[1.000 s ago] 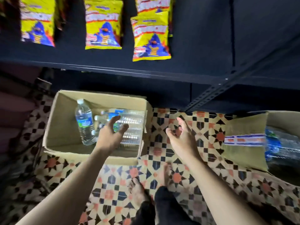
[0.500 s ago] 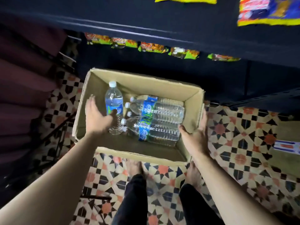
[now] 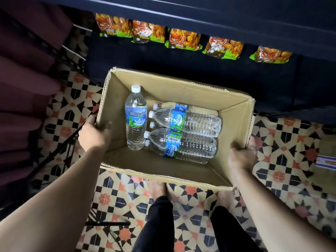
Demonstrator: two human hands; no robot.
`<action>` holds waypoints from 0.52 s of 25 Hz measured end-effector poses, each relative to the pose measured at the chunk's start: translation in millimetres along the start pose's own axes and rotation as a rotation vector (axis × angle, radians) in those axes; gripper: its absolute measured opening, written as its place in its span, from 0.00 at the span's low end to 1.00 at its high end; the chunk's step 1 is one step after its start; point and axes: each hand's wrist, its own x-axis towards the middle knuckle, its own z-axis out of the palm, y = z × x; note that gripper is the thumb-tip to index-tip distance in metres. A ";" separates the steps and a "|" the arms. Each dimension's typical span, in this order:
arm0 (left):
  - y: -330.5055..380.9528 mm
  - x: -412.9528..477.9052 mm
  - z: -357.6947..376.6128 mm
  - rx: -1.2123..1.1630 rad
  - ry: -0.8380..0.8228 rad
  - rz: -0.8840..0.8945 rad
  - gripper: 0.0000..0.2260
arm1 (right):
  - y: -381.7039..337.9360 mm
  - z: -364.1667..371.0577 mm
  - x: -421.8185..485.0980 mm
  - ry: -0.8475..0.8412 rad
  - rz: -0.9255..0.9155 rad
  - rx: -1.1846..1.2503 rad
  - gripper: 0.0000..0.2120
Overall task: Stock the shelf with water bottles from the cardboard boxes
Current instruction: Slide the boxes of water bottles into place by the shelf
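Item: water bottles, in cardboard box (image 3: 234, 106).
Location: box sits open-topped over the patterned floor (image 3: 291, 142), in front of the dark shelf (image 3: 200, 19); whether it rests on the floor or is lifted clear cannot be told.

Contents: one upright bottle (image 3: 136, 118) near the box's left wall, toward the far-left corner. A stack of lying bottles (image 3: 183, 131) fills the middle and right, caps pointing left, nearest caps touching or just beside the upright one. The near part of the box bottom is bare.

Risks (judged): load sits off-centre, so a tilt or lift could slide the lying bottles toward the near wall. The upright bottle has nothing bracing it on the near side and could topple. The thin cardboard walls may buckle at the grips or the bottom may sag.

Left hand (image 3: 93, 133): clasped over the rim of the left wall, thumb inside, fingers outside.
Right hand (image 3: 242, 155): closed around the box's near-right corner, fingers curled round the outside of the right wall.

Surroundings: snack packets (image 3: 183, 40) hang under the shelf edge beyond the box. Bare feet stand at the box's near edge.
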 end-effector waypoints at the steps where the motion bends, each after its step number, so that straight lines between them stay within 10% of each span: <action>1: -3.3 0.2 1.5 -0.002 -0.017 0.007 0.16 | 0.8 1.2 0.5 0.002 -0.014 -0.056 0.28; 13: 6.8 -3.4 9.2 0.010 0.041 -0.094 0.16 | 2.8 -0.9 7.9 0.072 -0.094 -0.380 0.22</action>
